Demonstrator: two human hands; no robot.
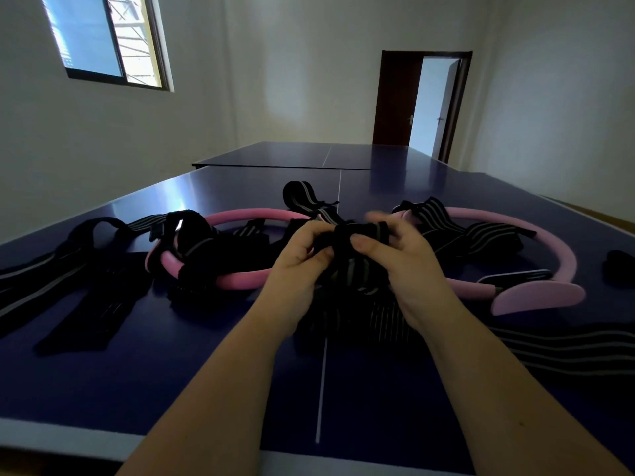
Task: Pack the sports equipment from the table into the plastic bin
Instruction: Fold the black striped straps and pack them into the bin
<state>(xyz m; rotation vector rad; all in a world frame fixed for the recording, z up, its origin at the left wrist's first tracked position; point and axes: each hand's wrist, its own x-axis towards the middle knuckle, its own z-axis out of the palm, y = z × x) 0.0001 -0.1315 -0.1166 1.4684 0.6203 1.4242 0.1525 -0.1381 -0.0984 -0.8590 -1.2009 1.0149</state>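
A black striped elastic wrap (357,266) is bunched up above the blue table-tennis table (206,372), near its middle line. My left hand (302,259) grips the wrap's left side and my right hand (402,259) pinches its right side; the right fingers are blurred. Two pink pilates rings lie behind: one at the left (240,281), one at the right (563,259), both partly covered by more black striped wraps (457,228). No plastic bin is in view.
More black wraps and straps lie spread at the left (79,290) and at the right front (563,348). A small dark object (618,269) sits at the right edge. A second table (309,154) stands behind, with an open door (436,104) beyond.
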